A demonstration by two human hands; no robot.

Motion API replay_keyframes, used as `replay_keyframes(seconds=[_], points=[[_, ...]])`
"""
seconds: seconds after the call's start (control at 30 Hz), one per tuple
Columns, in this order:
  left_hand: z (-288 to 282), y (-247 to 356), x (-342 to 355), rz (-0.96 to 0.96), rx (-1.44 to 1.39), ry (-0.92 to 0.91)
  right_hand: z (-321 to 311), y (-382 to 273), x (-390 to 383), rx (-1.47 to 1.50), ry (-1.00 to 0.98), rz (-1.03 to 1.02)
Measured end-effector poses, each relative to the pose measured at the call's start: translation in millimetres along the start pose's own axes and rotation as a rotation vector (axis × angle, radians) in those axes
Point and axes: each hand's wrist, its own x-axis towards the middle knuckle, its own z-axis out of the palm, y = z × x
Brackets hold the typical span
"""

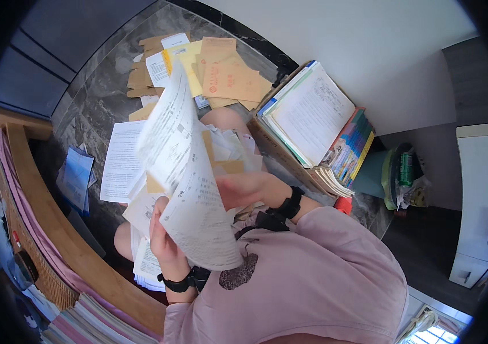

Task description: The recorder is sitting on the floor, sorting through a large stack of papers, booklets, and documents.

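Observation:
Large white printed sheets [189, 183] stand curled in front of me, their upper part smeared by motion. My left hand [165, 238] is closed on their lower left edge. At the right edge is my right hand [244, 190], its fingers hidden behind the paper, so its grip does not show. Beneath, loose papers and envelopes [232, 146] lie over my lap. To the left is another printed page [121, 163], partly covered by the raised sheets.
Brown envelopes [229, 74] and a yellow envelope [189, 60] lie on the grey marble floor [95, 109]. A cardboard box [281, 149] of papers and books stands right, near a bin [376, 178] with a green can [406, 169]. A wooden bed frame [83, 258] curves along the left.

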Motion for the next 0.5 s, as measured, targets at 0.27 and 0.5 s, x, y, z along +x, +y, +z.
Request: replay_keyframes(seconds=[0.27,0.5], points=[[-39,9,22,-0.016,0.075,-0.416,10,-38,-40,-0.090,0.635,-0.556],[-136,11,29,-0.090,1.271,-0.001,-19,-88,-137,-1.031,1.986,-0.852]])
